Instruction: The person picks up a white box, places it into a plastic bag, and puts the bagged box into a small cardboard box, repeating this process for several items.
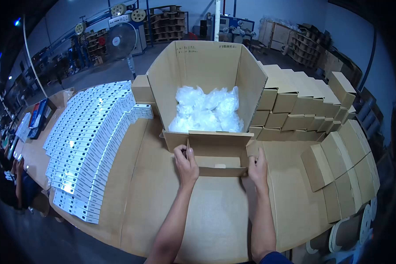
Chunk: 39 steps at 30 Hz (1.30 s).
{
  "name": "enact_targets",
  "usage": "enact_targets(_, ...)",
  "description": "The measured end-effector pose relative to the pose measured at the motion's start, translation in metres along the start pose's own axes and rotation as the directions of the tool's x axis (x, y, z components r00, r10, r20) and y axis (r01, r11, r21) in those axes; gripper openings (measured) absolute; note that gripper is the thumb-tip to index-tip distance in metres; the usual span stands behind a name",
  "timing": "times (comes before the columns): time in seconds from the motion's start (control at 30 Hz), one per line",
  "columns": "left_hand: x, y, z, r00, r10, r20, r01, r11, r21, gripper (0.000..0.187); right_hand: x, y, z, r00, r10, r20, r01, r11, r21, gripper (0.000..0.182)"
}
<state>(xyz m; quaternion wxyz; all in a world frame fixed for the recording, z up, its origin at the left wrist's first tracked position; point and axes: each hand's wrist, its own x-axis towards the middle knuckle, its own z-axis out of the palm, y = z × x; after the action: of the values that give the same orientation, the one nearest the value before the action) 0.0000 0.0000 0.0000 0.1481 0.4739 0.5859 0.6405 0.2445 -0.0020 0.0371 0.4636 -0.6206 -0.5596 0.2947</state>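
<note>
In front of me is a small brown cardboard box [222,172] with its top open and a flap raised at the back. My left hand [187,165] is closed on its left side, the thumb pointing up along the edge. Around the right side my right hand [258,168] is closed, thumb also up. A small pale patch shows inside by the front wall. Right behind it stands a large open carton [207,61] holding clear plastic bags [207,110] whose contents I cannot make out.
Rows of small white boxes [90,132] are stacked on the left of the cardboard-covered table [163,220]. Closed brown boxes [290,103] are piled at the back right, with more brown boxes [350,169] at the right edge. A person [20,176] is at far left.
</note>
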Motion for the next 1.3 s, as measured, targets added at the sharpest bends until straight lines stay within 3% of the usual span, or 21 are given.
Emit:
enact_targets(0.07, -0.004, 0.004, 0.0, 0.999, -0.016, -0.029, 0.016, 1.0, -0.016, 0.023, -0.002, 0.014, -0.003, 0.987, -0.018, -0.159, 0.034, 0.994, 0.103, 0.052)
enact_targets(0.17, 0.004, -0.004, 0.006, 0.997, 0.042, -0.065, -0.041, 0.999, 0.009, 0.023, 0.002, 0.017, 0.007, 0.889, -0.352, -0.293, 0.354, 0.934, -0.048, 0.045)
enact_targets(0.3, -0.002, 0.002, 0.005, 0.996, 0.053, -0.077, -0.054, 0.998, -0.016, 0.023, 0.002, 0.012, 0.006, 0.861, -0.497, -0.106, 0.454, 0.846, -0.28, 0.046)
enact_targets(0.33, -0.003, 0.003, 0.004, 0.997, 0.033, -0.069, -0.035, 0.999, -0.034, 0.023, 0.002, 0.007, 0.006, 0.825, -0.552, -0.119, 0.496, 0.809, -0.316, 0.054)
enact_targets(0.43, -0.006, 0.006, 0.001, 0.995, 0.081, -0.062, -0.083, 0.996, -0.03, 0.018, -0.001, -0.01, 0.007, 0.915, -0.385, -0.121, 0.346, 0.903, -0.253, 0.06)
enact_targets(0.47, -0.006, 0.002, 0.0, 0.994, 0.103, -0.026, -0.104, 0.993, -0.058, 0.017, 0.007, 0.004, 0.009, 0.863, -0.491, -0.116, 0.431, 0.837, -0.337, 0.066)
enact_targets(0.5, -0.008, 0.001, -0.004, 0.993, 0.121, 0.011, -0.119, 0.989, -0.087, 0.016, 0.004, 0.001, 0.01, 0.875, -0.47, -0.116, 0.414, 0.851, -0.323, 0.066)
enact_targets(0.53, -0.006, 0.0, -0.005, 0.966, 0.259, 0.01, -0.259, 0.965, -0.031, 0.015, 0.003, -0.004, 0.008, 0.885, -0.451, -0.115, 0.399, 0.863, -0.311, 0.066)
enact_targets(0.6, 0.0, -0.003, -0.004, 0.965, 0.256, 0.052, -0.255, 0.967, -0.018, 0.015, 0.004, -0.006, 0.007, 0.865, -0.483, -0.132, 0.427, 0.849, -0.312, 0.065)
enact_targets(0.7, 0.011, -0.005, -0.001, 0.963, 0.255, 0.091, -0.256, 0.967, -0.006, 0.018, 0.006, -0.001, 0.0, 0.905, -0.41, -0.108, 0.371, 0.889, -0.267, 0.064)
enact_targets(0.73, 0.011, -0.003, -0.003, 0.967, 0.233, 0.105, -0.234, 0.972, 0.0, 0.021, 0.011, 0.007, 0.0, 0.83, -0.541, -0.136, 0.482, 0.818, -0.315, 0.056)
enact_targets(0.8, 0.008, -0.001, -0.004, 0.969, 0.21, 0.132, -0.211, 0.977, -0.004, 0.027, -0.001, -0.003, -0.004, 0.976, -0.164, -0.147, 0.182, 0.975, 0.124, 0.05)
enact_targets(0.83, 0.007, 0.001, -0.005, 0.968, 0.208, 0.143, -0.209, 0.978, -0.012, 0.029, -0.008, -0.013, -0.005, 0.996, 0.033, -0.082, -0.004, 0.944, 0.33, 0.046)
enact_targets(0.87, 0.006, 0.002, -0.008, 0.967, 0.206, 0.149, -0.206, 0.979, -0.017, 0.032, -0.007, -0.008, -0.007, 0.991, 0.13, -0.04, -0.11, 0.938, 0.329, 0.04)
enact_targets(0.93, 0.008, 0.005, -0.011, 0.963, 0.218, 0.156, -0.217, 0.976, -0.026, 0.037, -0.01, -0.013, -0.007, 0.99, 0.131, -0.049, -0.104, 0.926, 0.363, 0.039)
enact_targets(1.03, 0.008, 0.012, -0.023, 0.96, 0.207, 0.189, -0.212, 0.977, 0.004, 0.048, -0.001, 0.009, -0.005, 0.985, -0.121, -0.124, 0.135, 0.985, 0.106, 0.042)
enact_targets(1.1, 0.007, 0.015, -0.036, 0.942, 0.249, 0.225, -0.265, 0.963, 0.046, 0.052, -0.003, 0.009, -0.001, 0.913, -0.343, -0.22, 0.325, 0.939, -0.112, 0.045)
enact_targets(1.13, 0.007, 0.016, -0.047, 0.915, 0.31, 0.258, -0.338, 0.938, 0.072, 0.053, -0.009, 0.003, -0.002, 0.937, -0.253, -0.243, 0.232, 0.966, -0.111, 0.049)
enact_targets(1.23, 0.023, 0.013, -0.094, 0.896, 0.36, 0.26, -0.394, 0.915, 0.091, 0.05, -0.027, -0.029, 0.001, 0.881, -0.276, -0.384, 0.245, 0.961, -0.129, 0.048)
enact_targets(1.27, 0.034, 0.005, -0.111, 0.921, 0.308, 0.24, -0.347, 0.927, 0.141, 0.042, -0.032, -0.036, 0.005, 0.806, -0.4, -0.436, 0.326, 0.915, -0.237, 0.039)
enact_targets(1.3, 0.049, -0.003, -0.125, 0.93, 0.287, 0.228, -0.332, 0.924, 0.19, 0.041, -0.034, -0.044, 0.012, 0.798, -0.454, -0.396, 0.401, 0.891, -0.214, 0.036)
